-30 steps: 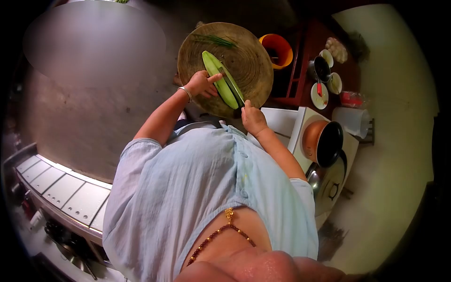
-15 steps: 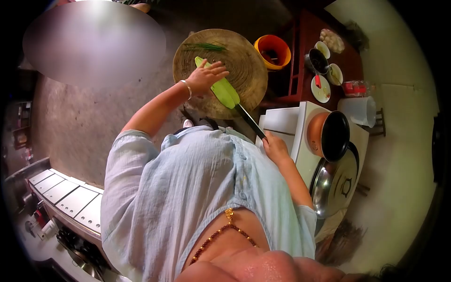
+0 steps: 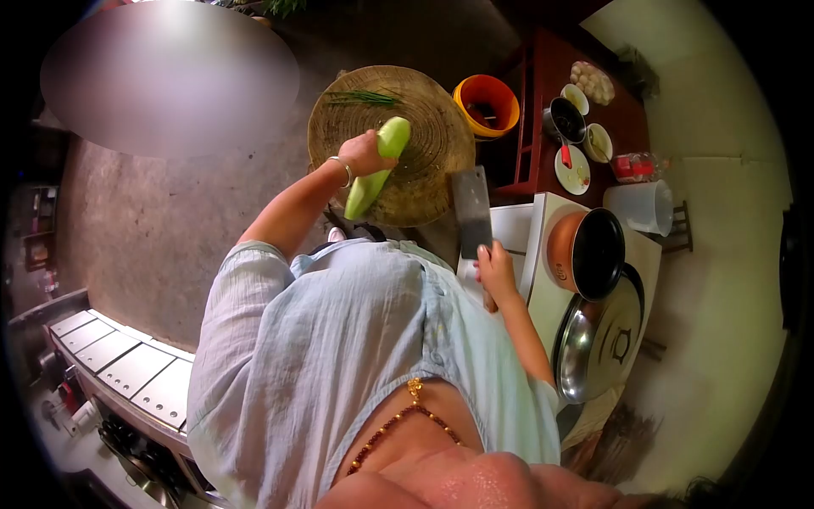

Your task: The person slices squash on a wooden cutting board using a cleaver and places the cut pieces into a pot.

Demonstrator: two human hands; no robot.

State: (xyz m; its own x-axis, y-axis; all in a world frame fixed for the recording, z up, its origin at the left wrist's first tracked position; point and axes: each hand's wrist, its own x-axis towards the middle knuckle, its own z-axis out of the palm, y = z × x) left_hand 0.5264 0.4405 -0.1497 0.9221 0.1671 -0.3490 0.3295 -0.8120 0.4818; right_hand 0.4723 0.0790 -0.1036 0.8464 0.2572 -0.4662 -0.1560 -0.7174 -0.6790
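the step in hand looks like turning or repositioning the long green gourd [image 3: 365, 190] between cuts: the left hand [image 3: 366, 154] is wrapped round its middle, while the right hand [image 3: 498, 271], well apart, grips the cleaver [image 3: 472, 214] off to the side, blade clear of the gourd. the gourd lies slantwise over the near-left part of the round chopping block [image 3: 434, 140], its lower end near the block's edge; whether it touches the wood i cannot tell. the next move probably calls for steadying it, fingers clear of any blade path. it looks pale, smooth and elongated, with a lighter upper end.
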